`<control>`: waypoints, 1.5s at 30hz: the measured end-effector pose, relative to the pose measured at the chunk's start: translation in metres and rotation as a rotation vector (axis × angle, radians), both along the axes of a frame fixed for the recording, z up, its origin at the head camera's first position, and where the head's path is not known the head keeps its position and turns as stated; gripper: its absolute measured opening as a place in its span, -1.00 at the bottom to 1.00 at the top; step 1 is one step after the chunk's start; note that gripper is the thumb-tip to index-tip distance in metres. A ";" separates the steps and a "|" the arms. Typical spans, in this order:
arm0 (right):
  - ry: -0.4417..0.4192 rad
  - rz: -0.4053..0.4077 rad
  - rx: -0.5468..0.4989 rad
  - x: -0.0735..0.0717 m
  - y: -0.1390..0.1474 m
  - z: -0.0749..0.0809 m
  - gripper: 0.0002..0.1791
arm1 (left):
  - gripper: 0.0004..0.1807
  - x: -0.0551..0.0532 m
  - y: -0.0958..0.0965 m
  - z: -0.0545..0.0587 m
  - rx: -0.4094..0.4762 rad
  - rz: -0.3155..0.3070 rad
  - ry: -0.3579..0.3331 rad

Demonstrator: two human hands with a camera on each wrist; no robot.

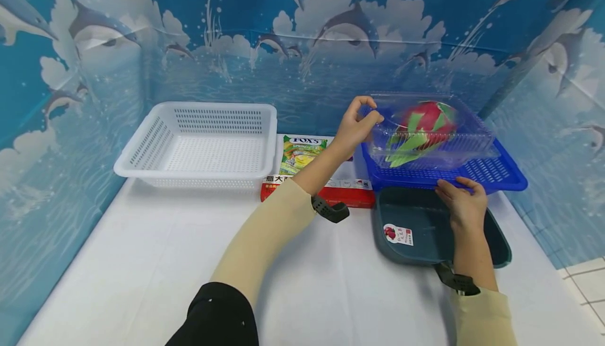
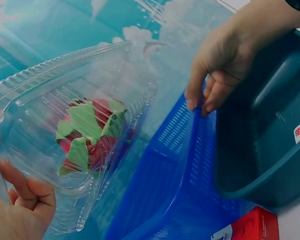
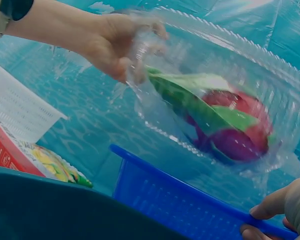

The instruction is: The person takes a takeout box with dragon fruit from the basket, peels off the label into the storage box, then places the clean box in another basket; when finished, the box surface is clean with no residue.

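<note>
My left hand (image 1: 355, 126) pinches one end of a clear plastic clamshell box (image 1: 472, 136) held over the blue basket. Through its wall shows a dragon fruit (image 1: 427, 123), red with green scales; the right wrist view shows the same dragon fruit (image 3: 240, 125) tilted inside. With thumb and fingers, my right hand (image 1: 465, 204) pinches the near rim of the blue perforated basket (image 1: 501, 170). In the left wrist view the blue basket (image 2: 155, 185) is below and beside the clear box (image 2: 30, 125).
A dark green basin (image 1: 425, 230) with a fruit sticker stands under my right forearm, right before the blue basket. At the left is a white perforated basket (image 1: 212, 151). Between the baskets lie a green FOX'S candy bag (image 1: 302, 154) and a red box (image 1: 347, 196). A dolphin-print curtain (image 1: 246, 83) hangs behind.
</note>
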State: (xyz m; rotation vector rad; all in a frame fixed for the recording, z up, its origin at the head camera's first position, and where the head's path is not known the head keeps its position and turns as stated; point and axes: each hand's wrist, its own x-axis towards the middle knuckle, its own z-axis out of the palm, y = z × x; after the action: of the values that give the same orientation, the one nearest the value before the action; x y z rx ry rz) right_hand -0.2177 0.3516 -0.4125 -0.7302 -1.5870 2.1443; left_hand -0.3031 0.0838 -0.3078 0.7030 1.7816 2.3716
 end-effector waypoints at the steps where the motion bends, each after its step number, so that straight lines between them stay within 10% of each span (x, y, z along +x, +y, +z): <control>1: -0.005 -0.008 -0.008 0.004 -0.006 0.007 -0.40 | -0.86 -0.001 0.004 0.000 -0.008 -0.002 0.001; 11: -0.003 -0.011 0.029 0.012 -0.017 0.017 -0.48 | -0.87 -0.013 0.033 -0.004 -0.081 0.003 0.026; 17: -0.008 -0.002 0.015 0.000 0.002 -0.003 -0.34 | -0.85 -0.013 0.041 -0.010 -0.194 0.021 0.042; 23: -0.030 -0.011 -0.025 0.013 -0.018 0.022 -0.47 | -0.84 -0.010 0.051 -0.018 -0.275 0.067 0.055; 33: 0.033 0.019 0.080 -0.021 0.034 -0.045 -0.27 | -0.84 -0.007 0.063 -0.020 -0.454 0.181 0.011; 45: 0.045 0.020 0.081 -0.010 0.022 -0.029 -0.28 | -0.84 -0.007 0.070 -0.032 -0.494 0.206 -0.039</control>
State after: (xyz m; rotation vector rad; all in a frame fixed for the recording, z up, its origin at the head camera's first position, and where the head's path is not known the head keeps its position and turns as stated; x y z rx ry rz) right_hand -0.2274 0.3731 -0.4415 -0.6390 -1.6537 2.0826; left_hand -0.3102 0.1538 -0.3394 0.4203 2.3852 1.8950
